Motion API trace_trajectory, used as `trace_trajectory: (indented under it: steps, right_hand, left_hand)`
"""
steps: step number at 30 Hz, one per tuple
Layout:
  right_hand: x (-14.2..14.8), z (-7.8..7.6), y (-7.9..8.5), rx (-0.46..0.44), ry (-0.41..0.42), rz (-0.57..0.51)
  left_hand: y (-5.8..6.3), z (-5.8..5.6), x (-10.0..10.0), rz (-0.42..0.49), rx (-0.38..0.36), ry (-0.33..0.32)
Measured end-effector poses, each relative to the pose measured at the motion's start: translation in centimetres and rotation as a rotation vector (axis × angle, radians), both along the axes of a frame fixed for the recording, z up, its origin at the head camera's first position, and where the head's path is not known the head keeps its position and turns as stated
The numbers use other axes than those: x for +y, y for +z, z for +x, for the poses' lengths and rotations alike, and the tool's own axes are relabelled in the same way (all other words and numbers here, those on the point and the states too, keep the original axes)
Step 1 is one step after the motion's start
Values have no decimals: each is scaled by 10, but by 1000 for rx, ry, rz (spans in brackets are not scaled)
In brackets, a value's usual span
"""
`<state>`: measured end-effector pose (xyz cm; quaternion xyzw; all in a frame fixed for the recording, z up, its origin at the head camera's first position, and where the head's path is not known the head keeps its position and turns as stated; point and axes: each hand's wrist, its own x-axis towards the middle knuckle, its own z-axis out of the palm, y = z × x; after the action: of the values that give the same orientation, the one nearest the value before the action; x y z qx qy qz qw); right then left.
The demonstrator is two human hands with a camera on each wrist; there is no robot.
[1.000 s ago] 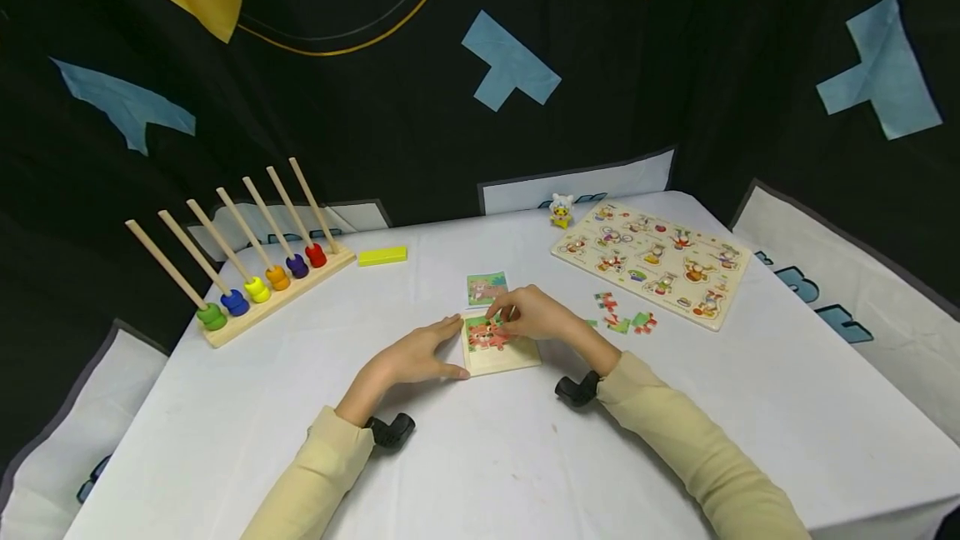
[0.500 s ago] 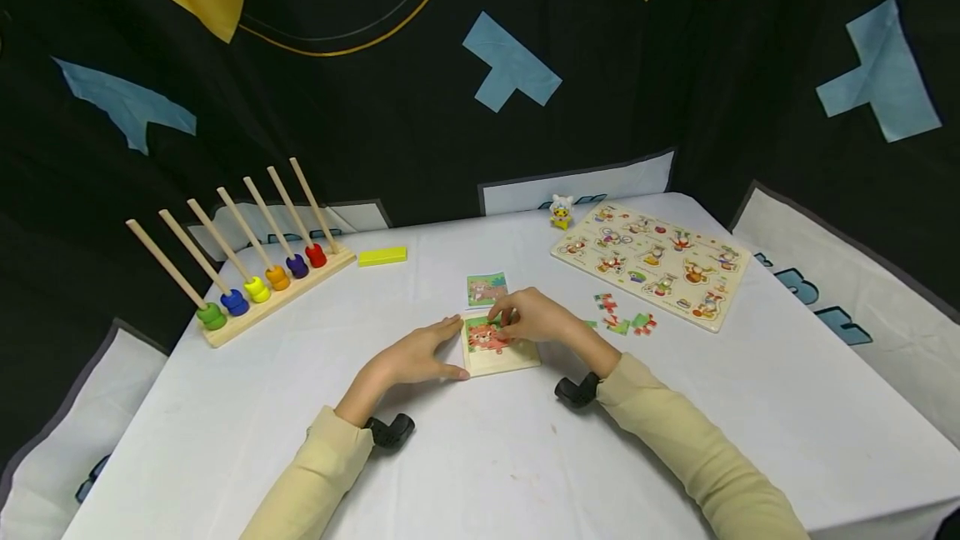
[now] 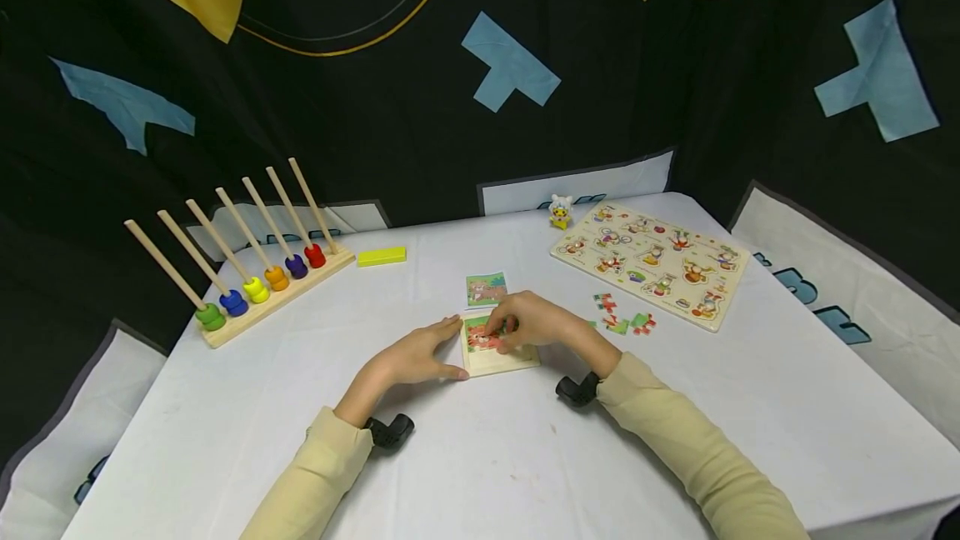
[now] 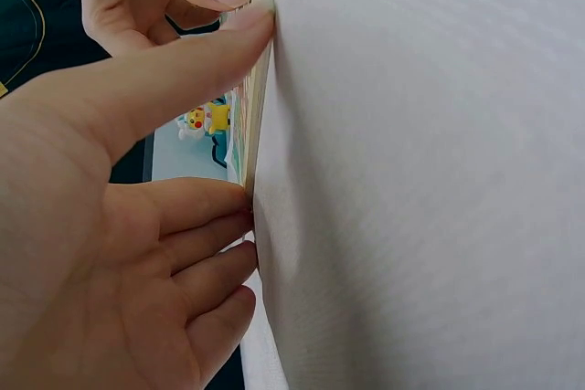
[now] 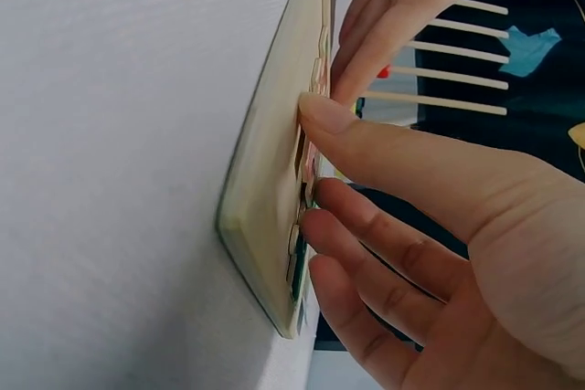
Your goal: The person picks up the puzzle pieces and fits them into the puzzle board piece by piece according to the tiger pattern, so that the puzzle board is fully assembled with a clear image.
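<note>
A shallow wooden puzzle tray [image 3: 498, 365] lies on the white table, with a red animal picture on green partly assembled in it. My left hand [image 3: 416, 355] rests along its left side, thumb and fingers spread and nearly straight, tips touching the edge near the corners. Over the tray, my right hand [image 3: 534, 320] has its thumb and fingers pinching a reddish jigsaw piece [image 5: 309, 160] low against the other pieces; in the head view the fingers mostly hide it. Several loose jigsaw pieces [image 3: 618, 324] lie right of the tray. Behind it is a small picture card [image 3: 486, 289].
A peg board [image 3: 277, 294] with coloured rings stands at left, a yellow block [image 3: 382, 257] beside it. Back right lies a large wooden animal puzzle board [image 3: 652, 261], and a small toy figure [image 3: 560, 212] stands near its far corner. A dark curtain hangs behind.
The right hand has lowered slightly and shifted its fingers over the picture, turning the piece, which is now mostly covered. The left hand and the tray have stayed in place.
</note>
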<state>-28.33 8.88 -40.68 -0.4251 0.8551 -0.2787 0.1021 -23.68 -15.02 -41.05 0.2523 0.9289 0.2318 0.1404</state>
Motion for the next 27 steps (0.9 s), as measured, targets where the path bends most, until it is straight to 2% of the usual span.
trace_trajectory:
  steps: [12,21,27]
  right_hand:
    - [-3,1,-1,33,-60,8]
    - [-5,3,3,34,-70,43]
    - [-5,6,4,-6,-111,50]
  left_hand:
    - [0,-1,0,-3,-1,-2]
    - [0,-1,-1,-6,3,-6]
    - [1,0,0,-8,-7,2]
